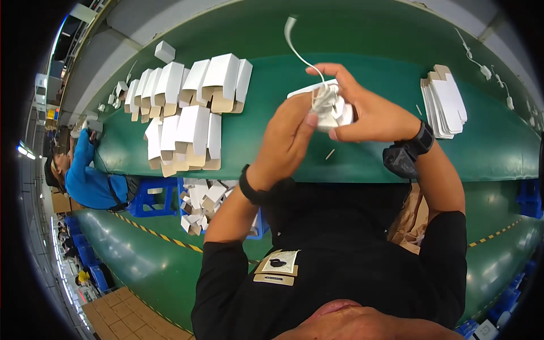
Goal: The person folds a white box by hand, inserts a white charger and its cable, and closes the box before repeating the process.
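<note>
**Coiled white cable held over a small carton, both hands closed on it**

The bundle looks light and limp: a thin white cable (324, 97) wound into a loose coil, likely to spring open if let go, so the safe hold is across the coil itself, pinching the loops together. The small white carton (340, 110) under it is thin card, stiff enough along its folds but easy to crush; it is best taken by its edges.

The left hand (286, 139) has its fingers closed narrowly on the coil, thumb pressing at the lower edge. The right hand (368, 110) cups the carton, fingers curled round it, forefinger arched over the top. One loose end of the cable runs up to 12 o'clock and ends in a white plug (290, 24).

Bundle and carton are held above the green surface (362, 39), near the picture's middle. Rows of folded white cartons (187, 107) stand at 10 o'clock; a stack of flat carton blanks (445, 102) lies at 2 o'clock.
</note>
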Motion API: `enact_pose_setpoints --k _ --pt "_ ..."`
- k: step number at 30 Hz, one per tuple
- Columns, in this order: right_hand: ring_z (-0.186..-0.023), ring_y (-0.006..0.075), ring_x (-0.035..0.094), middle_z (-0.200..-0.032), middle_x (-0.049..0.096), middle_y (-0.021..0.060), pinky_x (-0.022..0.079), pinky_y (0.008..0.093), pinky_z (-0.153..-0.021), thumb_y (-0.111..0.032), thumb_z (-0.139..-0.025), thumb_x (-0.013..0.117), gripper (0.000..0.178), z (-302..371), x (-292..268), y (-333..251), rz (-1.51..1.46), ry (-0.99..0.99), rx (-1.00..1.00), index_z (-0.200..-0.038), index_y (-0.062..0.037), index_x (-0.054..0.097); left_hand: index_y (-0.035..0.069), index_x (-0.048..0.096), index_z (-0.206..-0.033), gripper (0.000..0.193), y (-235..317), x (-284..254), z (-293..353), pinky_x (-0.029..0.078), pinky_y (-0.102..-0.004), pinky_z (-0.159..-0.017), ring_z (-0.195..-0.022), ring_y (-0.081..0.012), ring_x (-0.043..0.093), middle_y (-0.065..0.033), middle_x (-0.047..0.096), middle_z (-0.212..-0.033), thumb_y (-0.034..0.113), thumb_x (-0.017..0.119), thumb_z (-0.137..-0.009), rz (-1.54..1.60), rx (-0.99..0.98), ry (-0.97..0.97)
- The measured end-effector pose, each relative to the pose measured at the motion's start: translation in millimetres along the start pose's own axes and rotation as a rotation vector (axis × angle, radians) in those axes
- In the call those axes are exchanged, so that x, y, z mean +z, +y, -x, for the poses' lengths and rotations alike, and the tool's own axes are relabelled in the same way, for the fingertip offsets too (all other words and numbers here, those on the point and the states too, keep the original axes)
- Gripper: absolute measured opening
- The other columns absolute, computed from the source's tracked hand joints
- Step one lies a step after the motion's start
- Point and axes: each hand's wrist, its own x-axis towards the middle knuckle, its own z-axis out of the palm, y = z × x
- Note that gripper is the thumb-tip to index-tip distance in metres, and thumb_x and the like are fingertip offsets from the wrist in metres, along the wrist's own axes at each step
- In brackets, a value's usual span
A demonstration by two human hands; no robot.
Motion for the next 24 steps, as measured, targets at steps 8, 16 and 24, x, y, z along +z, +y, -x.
enact_pose_setpoints --k 8,16,24 --pt "-0.118 0.0263 0.057 -0.136 0.053 0.0139 0.049 0.0387 -0.100 -0.006 -0.076 0.077 0.089 -35 -5 3 0.167 -0.072 0.022 -0.153 -0.0116 0.033 -0.003 0.052 -0.134 0.039 4 -56 18 0.046 -0.0412 -0.094 -0.108 -0.0377 0.059 -0.0213 0.061 -0.120 0.019 0.056 -0.102 -0.312 -0.063 0.015" --pt "-0.140 0.0371 0.043 -0.151 0.044 0.0191 0.037 0.0456 -0.115 -0.014 -0.075 0.080 0.085 -57 -34 61 1.124 -0.138 -0.025 -0.150 -0.0087 0.041 -0.002 0.052 -0.133 0.038 -29 -67 59 0.046 -0.0413 -0.093 -0.106 -0.0394 0.057 -0.0207 0.060 -0.119 0.019 0.058 -0.101 -0.362 -0.265 0.111" --pt "-0.143 0.0253 0.039 -0.154 0.043 0.0145 0.032 0.0397 -0.118 -0.014 -0.084 0.076 0.090 -25 -51 64 0.012 -0.323 0.072 -0.159 -0.0054 0.026 0.001 0.055 -0.132 0.050 -24 -62 15 0.048 -0.0414 -0.095 -0.110 -0.0359 0.058 -0.0171 0.060 -0.118 0.016 0.072 -0.088 -0.557 0.195 0.031"
